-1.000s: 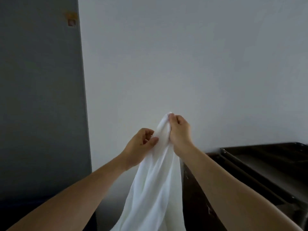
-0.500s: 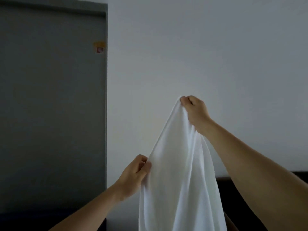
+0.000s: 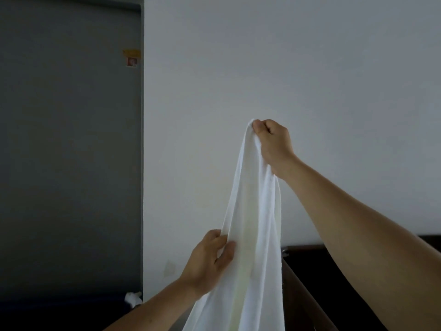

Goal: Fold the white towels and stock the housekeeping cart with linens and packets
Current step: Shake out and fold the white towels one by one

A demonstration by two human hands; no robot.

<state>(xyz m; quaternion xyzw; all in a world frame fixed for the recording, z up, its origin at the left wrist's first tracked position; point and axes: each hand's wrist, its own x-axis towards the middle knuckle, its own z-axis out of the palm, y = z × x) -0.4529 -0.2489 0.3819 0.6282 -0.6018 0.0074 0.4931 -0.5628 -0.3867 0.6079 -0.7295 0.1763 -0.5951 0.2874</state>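
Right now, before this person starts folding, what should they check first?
1. Right hand grips the white towel at its top corner: ok.
2. Left hand pinches the towel's left edge lower down: ok.
3. Towel spread flat between the hands: not ok, it hangs bunched in long folds.
4. Towel's lower end clear of the floor: cannot tell, it runs out of frame.
5. Free room on the dark cart: cannot tell, mostly hidden.

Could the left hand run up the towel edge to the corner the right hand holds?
Probably yes: the left hand pinches the towel edge, which hangs unobstructed up to the right hand.
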